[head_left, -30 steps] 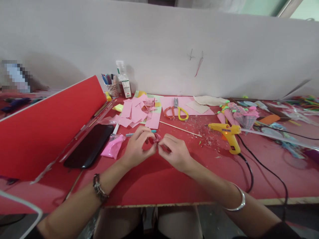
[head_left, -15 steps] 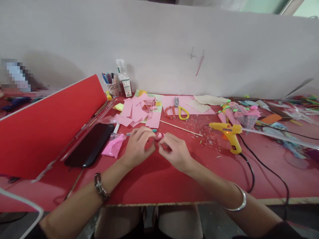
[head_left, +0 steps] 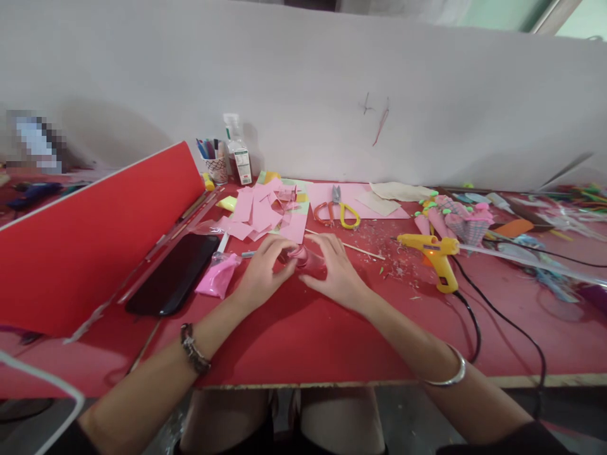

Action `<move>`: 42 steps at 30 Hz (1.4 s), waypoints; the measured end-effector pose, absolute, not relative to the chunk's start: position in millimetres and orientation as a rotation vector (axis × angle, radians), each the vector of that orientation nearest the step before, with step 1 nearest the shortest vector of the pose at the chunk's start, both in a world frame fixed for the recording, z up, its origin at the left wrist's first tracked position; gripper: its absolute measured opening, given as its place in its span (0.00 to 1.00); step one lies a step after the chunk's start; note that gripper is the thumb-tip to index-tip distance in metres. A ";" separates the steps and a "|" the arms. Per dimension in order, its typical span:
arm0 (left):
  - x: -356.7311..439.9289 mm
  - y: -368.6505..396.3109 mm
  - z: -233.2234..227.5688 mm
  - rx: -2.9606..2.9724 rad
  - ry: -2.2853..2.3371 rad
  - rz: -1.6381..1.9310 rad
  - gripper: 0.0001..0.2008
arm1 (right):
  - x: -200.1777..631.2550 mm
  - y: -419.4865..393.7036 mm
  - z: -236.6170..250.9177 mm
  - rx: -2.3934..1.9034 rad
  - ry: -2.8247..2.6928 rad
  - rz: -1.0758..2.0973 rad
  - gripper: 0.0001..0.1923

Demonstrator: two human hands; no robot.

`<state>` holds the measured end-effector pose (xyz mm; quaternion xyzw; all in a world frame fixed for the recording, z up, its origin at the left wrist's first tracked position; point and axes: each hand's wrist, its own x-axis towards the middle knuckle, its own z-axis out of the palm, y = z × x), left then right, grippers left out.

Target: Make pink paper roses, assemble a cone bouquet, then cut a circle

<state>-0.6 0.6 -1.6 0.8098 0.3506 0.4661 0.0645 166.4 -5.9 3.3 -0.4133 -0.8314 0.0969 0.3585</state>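
Note:
My left hand and my right hand meet over the red table, and together they hold a small rolled piece of pink paper between the fingertips. The left fingers pinch its left end. The right hand lies over its right side with the fingers stretched out. A pile of cut pink paper pieces lies just behind the hands. A thin wooden stick lies on the table past my right hand.
A yellow glue gun with a black cord stands to the right. Scissors rest on a pink sheet. A black phone and a pink bag lie at left, beside a raised red board. Craft clutter fills the far right.
Both hands have shifted a little away from me with the pink roll. My right fingers have spread out over the roll instead of pinching it.

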 end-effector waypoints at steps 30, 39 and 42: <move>-2.8 -10.9 5.0 2.557 0.838 1.739 0.23 | 164.7 -8.3 8.1 -0.818 -2.127 0.608 0.10; -1.4 -11.8 2.6 2.781 0.884 1.419 0.14 | 164.5 -10.1 1.5 -0.792 -2.361 0.426 0.10; -1.0 -11.7 2.0 2.792 0.881 1.403 0.14 | 164.5 -9.1 -1.0 -0.805 -2.339 0.488 0.11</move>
